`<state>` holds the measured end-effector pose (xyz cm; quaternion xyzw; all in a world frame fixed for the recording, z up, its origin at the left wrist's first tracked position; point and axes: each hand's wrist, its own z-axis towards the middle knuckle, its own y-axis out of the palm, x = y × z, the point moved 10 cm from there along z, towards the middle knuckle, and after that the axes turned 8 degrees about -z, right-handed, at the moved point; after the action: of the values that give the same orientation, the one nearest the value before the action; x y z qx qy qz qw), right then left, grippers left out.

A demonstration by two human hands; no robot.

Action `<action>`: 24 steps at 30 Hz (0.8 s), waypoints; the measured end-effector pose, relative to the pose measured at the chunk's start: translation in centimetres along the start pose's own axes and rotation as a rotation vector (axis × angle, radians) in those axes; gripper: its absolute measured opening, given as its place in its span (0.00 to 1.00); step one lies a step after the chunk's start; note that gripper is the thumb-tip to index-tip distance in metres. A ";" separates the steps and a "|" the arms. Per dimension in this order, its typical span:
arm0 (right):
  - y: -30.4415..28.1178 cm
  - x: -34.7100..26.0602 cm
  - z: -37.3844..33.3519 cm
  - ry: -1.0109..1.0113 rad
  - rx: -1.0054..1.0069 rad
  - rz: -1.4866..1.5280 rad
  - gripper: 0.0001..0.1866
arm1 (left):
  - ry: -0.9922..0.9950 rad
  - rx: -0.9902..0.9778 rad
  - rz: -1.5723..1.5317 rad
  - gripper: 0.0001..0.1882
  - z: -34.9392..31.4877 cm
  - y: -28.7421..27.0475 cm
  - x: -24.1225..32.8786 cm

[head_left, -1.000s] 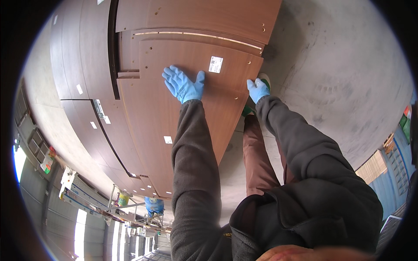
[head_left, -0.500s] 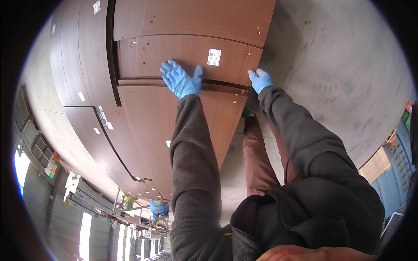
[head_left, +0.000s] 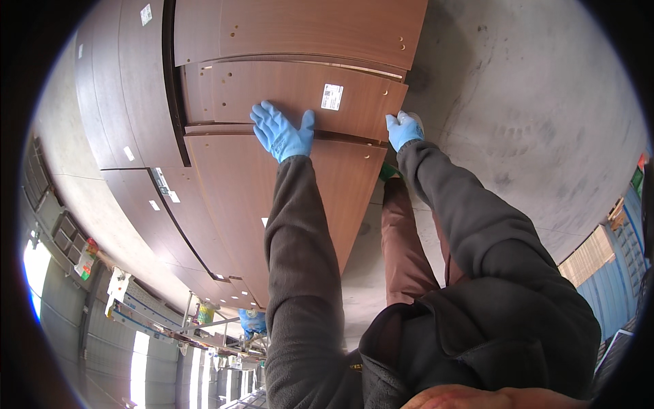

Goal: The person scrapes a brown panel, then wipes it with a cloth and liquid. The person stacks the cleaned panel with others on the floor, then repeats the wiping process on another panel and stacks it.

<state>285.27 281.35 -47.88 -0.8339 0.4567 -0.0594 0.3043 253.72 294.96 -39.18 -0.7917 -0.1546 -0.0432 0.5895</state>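
Panel of flat brown wood-grain board [head_left: 272, 82] lay among similar boards [head_left: 306, 27], long axis running left to right. Blue-gloved right hand [head_left: 405, 129] pinched its right end; blue-gloved left hand [head_left: 281, 134], fingers spread, rested over its near edge, farther left.

The dark-sleeved left arm [head_left: 303, 238] goes up long and almost straight, and the blue-gloved left hand [head_left: 281, 135] at its end is spread flat, back side up, with the fingers pointing up and a bit left and the thumb sticking out to the right. The dark-sleeved right arm [head_left: 470, 208] is bent and slants up and to the left. Its blue-gloved right hand [head_left: 405, 129] looks bunched up (some of its fingers are hard to see)
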 end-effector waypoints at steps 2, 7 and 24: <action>-0.2 -0.1 -0.7 0.015 0.008 -0.023 0.25 | -0.016 -0.047 -0.012 0.62 -0.5 0.4 -0.7; 0.5 0.3 -1.1 0.016 0.001 0.061 0.26 | -0.007 -0.040 0.000 0.61 -1.4 0.7 -1.3; 1.8 2.1 -0.4 0.031 -0.104 0.045 0.27 | -0.145 0.263 0.097 0.55 3.0 -3.8 -8.6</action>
<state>284.99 278.80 -48.90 -0.8371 0.4824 -0.0417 0.2545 244.09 297.10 -38.73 -0.7154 -0.1626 0.0633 0.6766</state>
